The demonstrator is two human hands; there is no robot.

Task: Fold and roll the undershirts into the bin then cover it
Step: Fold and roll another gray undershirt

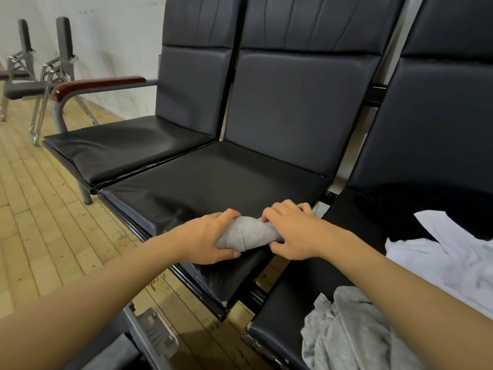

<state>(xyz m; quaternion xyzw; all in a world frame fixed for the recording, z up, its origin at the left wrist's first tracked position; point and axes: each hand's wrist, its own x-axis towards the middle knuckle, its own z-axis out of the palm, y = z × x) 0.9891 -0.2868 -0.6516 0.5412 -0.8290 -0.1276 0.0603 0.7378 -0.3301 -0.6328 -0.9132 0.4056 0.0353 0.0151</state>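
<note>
A grey undershirt [249, 234], rolled into a tight bundle, lies near the front edge of the middle black seat [213, 180]. My left hand [210, 239] grips its left end, fingers curled over the top and thumb below. My right hand [293, 231] holds the right end with curled fingers. On the right seat lie a loose white undershirt [453, 252], a crumpled grey undershirt [354, 329] and a dark garment [394, 206]. The grey bin's rim [157, 332] shows at the bottom left, its inside hidden by my left arm.
The three black seats form a bench with a wooden armrest [98, 85] at its left end. Stacked metal chairs [40, 76] stand against the far wall. The floor [40, 209] is of light wood.
</note>
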